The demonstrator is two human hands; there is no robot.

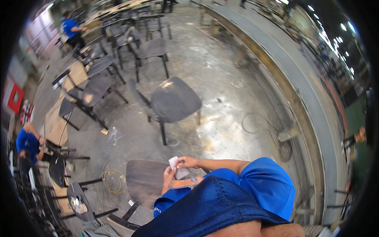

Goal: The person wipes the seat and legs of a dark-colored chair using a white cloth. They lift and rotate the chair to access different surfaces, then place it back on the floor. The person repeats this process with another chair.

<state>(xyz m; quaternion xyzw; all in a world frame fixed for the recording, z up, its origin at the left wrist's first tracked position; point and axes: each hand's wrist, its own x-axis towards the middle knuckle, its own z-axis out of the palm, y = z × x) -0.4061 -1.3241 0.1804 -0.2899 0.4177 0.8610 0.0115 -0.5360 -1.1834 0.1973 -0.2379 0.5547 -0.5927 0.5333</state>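
Observation:
My left hand [169, 174] and my right hand [187, 162] meet just in front of my body, fingers pinched on a small folded pale sheet [173, 161], possibly paper or abrasive. A greyish flap [182, 173] hangs below my right fingers; I cannot tell whether it belongs to the same sheet. Close to my left wrist lies a flat orange piece [185, 183] with blue marks, against my blue clothing. Under and left of my hands is a dark wooden chair seat [144, 183], partly covered by my left arm.
A dark chair [175, 100] stands ahead on the stained concrete floor, with several more behind and to the left. A person in blue [29, 142] sits at left; another [72, 29] stands far left. Coiled hose [113, 179] lies at left. A long conveyor-like track [292, 75] curves along the right.

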